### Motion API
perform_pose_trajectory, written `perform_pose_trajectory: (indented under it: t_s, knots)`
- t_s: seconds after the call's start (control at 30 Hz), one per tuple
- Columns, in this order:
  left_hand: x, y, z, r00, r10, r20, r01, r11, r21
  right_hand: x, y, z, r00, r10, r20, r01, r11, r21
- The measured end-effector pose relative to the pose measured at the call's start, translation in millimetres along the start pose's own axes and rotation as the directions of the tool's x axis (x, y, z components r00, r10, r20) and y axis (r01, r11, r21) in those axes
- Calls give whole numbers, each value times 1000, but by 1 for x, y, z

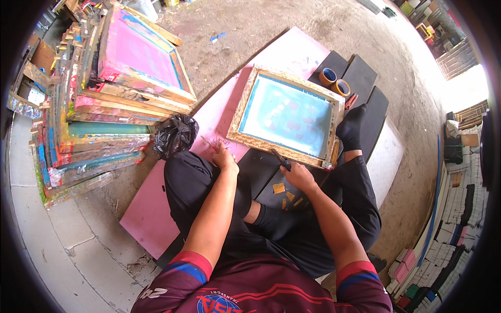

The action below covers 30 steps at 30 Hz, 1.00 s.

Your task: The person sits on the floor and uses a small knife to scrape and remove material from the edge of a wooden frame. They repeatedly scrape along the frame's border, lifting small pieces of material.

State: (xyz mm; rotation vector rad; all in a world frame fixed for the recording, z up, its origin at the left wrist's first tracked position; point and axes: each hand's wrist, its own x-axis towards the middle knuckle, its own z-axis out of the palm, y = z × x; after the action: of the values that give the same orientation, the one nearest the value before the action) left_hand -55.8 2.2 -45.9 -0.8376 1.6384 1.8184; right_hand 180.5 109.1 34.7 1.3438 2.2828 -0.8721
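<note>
A screen-printing frame (245, 112) with a wooden border and light blue mesh lies tilted before me, on black and pink boards. My left hand (225, 158) is closed round a slim red tool (214, 147) with a thin tip, left of the frame's lower left corner. The tool's exact kind is unclear. In my right hand (301, 176) is a dark-handled tool (282, 160), its end at the frame's near edge; the fingers partly hide it. Several brown scraps (279, 188) lie on the black board below that hand.
Stacked used printing frames (112, 99) stand at the left, with a crumpled black plastic bag (176, 136) beside them. Two tape rolls (327, 77) and a red-handled tool (352, 100) lie beyond the frame's right side. My crossed legs (360, 182) flank the work.
</note>
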Motion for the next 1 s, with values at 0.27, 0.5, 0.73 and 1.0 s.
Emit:
perform_pose_trajectory:
  t_s: [0.27, 0.5, 0.73, 1.0]
  knots:
    - [-12, -1, -2, 993, 2, 120, -8, 999, 52, 0, 12, 20, 994, -22, -103, 29, 997, 71]
    - [-47, 4, -6, 836, -172, 521, -27, 936, 352, -12, 10, 15, 999, -47, 20, 36, 934, 356]
    - [-49, -11, -11, 660, -196, 726, -173, 900, 400, -21, -14, 20, 979, -50, 198, -47, 889, 455]
    - [-41, -15, -8, 800, -58, 597, -193, 917, 348, -4, 8, 23, 943, -196, 270, 1, 812, 584]
